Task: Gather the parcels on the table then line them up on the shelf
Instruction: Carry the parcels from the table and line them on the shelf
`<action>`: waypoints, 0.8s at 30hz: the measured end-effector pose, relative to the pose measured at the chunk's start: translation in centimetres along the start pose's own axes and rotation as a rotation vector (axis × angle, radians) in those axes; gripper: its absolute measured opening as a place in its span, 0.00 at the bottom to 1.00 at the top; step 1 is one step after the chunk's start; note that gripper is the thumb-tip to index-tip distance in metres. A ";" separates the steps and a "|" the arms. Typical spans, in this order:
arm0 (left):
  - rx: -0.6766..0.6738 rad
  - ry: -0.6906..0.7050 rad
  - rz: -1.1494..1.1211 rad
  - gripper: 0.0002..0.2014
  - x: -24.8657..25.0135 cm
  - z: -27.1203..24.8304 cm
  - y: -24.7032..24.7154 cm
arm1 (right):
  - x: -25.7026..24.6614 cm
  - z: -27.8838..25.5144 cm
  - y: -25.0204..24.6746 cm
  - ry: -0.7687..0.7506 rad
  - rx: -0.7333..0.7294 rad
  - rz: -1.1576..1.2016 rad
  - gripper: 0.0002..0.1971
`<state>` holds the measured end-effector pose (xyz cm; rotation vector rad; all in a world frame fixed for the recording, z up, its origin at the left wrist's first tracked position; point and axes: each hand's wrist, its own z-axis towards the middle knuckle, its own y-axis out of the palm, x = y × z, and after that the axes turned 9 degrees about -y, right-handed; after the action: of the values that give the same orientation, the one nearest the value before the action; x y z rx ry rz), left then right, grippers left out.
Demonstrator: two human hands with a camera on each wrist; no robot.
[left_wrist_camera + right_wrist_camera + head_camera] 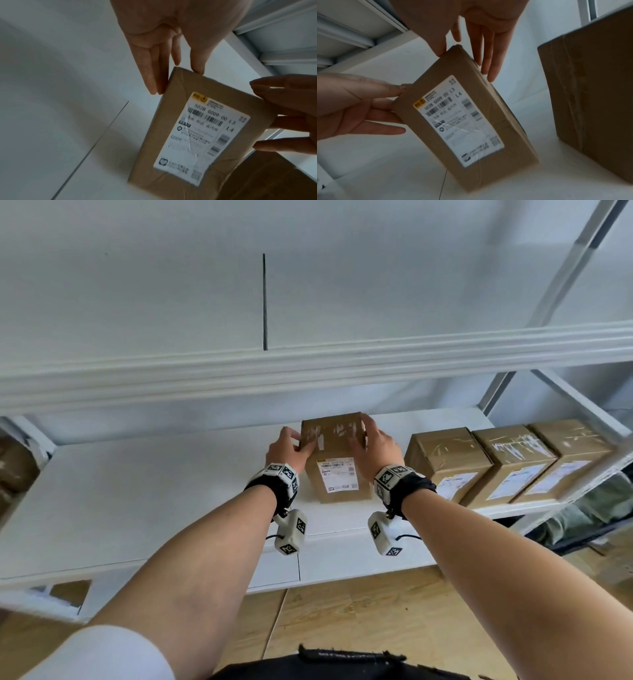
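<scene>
Your left hand (287, 449) and right hand (376, 447) press straight fingers flat against opposite sides of a taped brown cardboard parcel (337, 463), which stands upright at the frame's centre on the smooth white shelf (137, 491). A glossy white shipping label (339, 475) faces you. Three similar boxy parcels (510, 463) line up at centre right.

Both hands (334, 451) forward, fingers straight

Parcel (337, 470) was matt brown cardboard, glossy tape wrapped over it; shelf (137, 491) looked smooth white-painted, floor (359, 611) wood-grained.
</scene>
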<state>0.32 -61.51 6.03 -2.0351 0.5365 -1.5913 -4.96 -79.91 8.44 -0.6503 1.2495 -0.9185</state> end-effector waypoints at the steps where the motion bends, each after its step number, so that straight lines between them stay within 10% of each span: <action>1: -0.002 0.018 -0.007 0.18 0.3 -0.2 0.1 | 0.0 0.0 -0.4 0.000 0.012 0.004 0.23; 24: -0.056 0.177 0.255 0.33 5.7 -7.4 7.3 | 6.6 -4.4 -3.0 -0.026 0.006 -0.373 0.13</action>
<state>-5.49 -71.69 7.48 -1.7904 0.8776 -1.6229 -9.53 -86.81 6.59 -0.9066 1.1203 -1.2155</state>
